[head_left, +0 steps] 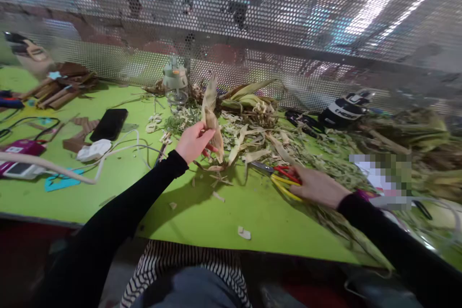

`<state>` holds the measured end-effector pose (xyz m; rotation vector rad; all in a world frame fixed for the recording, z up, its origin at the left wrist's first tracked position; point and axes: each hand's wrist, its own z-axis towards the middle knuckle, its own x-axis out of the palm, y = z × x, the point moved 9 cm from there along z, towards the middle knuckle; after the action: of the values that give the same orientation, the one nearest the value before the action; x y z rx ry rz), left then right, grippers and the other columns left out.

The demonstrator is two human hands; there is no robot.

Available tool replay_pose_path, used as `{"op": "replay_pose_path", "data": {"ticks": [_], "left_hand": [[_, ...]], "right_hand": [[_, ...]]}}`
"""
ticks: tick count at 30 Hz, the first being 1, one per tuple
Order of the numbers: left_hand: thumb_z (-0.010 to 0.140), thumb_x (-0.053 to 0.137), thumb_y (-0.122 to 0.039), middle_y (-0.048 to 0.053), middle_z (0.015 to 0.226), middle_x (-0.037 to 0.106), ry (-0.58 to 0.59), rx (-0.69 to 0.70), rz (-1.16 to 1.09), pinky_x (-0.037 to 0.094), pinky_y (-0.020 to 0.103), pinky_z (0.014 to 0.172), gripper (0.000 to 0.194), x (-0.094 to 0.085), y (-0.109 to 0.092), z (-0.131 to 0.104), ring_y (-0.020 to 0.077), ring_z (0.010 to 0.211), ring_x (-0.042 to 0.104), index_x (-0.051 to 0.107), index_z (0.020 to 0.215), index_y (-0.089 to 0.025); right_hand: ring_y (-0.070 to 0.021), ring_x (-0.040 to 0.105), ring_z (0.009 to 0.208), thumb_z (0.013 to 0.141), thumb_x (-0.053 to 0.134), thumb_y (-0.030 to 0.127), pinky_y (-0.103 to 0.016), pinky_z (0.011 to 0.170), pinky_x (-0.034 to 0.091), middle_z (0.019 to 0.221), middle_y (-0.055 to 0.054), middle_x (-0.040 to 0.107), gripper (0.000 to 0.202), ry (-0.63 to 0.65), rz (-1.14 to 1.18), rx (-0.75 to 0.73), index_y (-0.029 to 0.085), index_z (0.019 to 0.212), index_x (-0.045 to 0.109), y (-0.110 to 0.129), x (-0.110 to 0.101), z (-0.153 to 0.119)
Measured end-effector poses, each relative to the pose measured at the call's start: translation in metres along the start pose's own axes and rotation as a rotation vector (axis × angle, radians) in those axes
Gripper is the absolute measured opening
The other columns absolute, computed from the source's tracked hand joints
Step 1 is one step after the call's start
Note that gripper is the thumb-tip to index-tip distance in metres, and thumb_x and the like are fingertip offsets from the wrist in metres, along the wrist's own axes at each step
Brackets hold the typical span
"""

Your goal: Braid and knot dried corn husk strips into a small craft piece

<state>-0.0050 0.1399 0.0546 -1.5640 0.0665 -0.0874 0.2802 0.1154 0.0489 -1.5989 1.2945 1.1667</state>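
Note:
Near the middle of the green table, my left hand (197, 142) is closed around a dry, pale corn husk (210, 98), which stands upright with its tip pointing up. Its lower end reaches down past my fingers toward the table top. To the right, my right hand (315, 185) grips scissors (287, 185) with red and yellow handles. Their dark blades point left, toward the husk, and lie apart from it. A loose strip of husk (238, 144) lies between the two. Behind my hands spreads a heap of shredded husk (263, 127) and green scraps.
A clear bottle (176, 82) stands behind my left hand, against a perforated metal screen (224, 9). Leftward lie a black phone (109, 124), a white adapter (94, 150) with cables and a bundle of brown sticks (59, 91). A dark bottle (342, 109) lies at the back right.

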Motion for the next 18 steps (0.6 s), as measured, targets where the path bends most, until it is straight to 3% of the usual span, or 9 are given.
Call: {"op": "replay_pose_path", "data": {"ticks": [3,6,11,15,18], "left_hand": [[0.086,0.050,-0.030,0.005,0.084,0.064,-0.010,0.035,0.070,0.038,0.019,0.035,0.013,-0.003,-0.002,0.002,0.0144,0.054,0.065,0.050,0.085,-0.017],[0.085,0.050,-0.032,0.002,0.074,0.061,-0.014,0.064,0.151,0.034,0.019,0.036,0.015,-0.004,-0.004,0.002,0.0128,0.052,0.062,0.051,0.080,-0.017],[0.081,0.055,-0.037,-0.005,0.058,0.049,-0.019,0.172,0.285,0.031,0.021,0.045,0.022,0.002,-0.014,-0.004,0.0067,0.044,0.043,0.051,0.072,-0.017],[0.080,0.055,-0.037,-0.005,0.058,0.046,-0.006,0.227,0.387,0.029,0.023,0.050,0.025,0.010,-0.019,-0.008,0.0072,0.049,0.038,0.052,0.067,-0.016],[0.080,0.055,-0.036,-0.005,0.058,0.044,0.013,0.228,0.420,0.029,0.023,0.052,0.025,0.013,-0.020,-0.009,0.0078,0.051,0.037,0.051,0.065,-0.016]], "right_hand": [[-0.0280,0.061,0.069,0.075,0.051,0.046,-0.037,0.061,0.044,0.078,-0.012,0.067,0.028,0.074,0.067,-0.035,0.019,0.081,0.054,-0.012,-0.021,-0.018],[-0.0332,0.063,0.079,0.067,0.060,0.060,-0.041,0.068,0.048,0.091,-0.012,0.068,0.048,0.177,0.136,-0.039,0.021,0.093,0.058,-0.016,-0.031,-0.031],[-0.0328,0.063,0.092,0.063,0.065,0.063,-0.042,0.078,0.049,0.110,-0.013,0.065,0.068,0.182,0.191,-0.113,0.020,0.115,0.054,0.022,-0.041,-0.031],[-0.0279,0.062,0.084,0.062,0.063,0.066,-0.038,0.072,0.047,0.101,-0.011,0.066,0.068,0.190,0.145,-0.166,0.019,0.110,0.054,0.054,-0.043,-0.024],[-0.0229,0.059,0.069,0.059,0.064,0.068,-0.033,0.061,0.044,0.084,-0.007,0.066,0.061,0.155,0.111,-0.206,0.020,0.097,0.058,0.067,-0.049,-0.021]]}}
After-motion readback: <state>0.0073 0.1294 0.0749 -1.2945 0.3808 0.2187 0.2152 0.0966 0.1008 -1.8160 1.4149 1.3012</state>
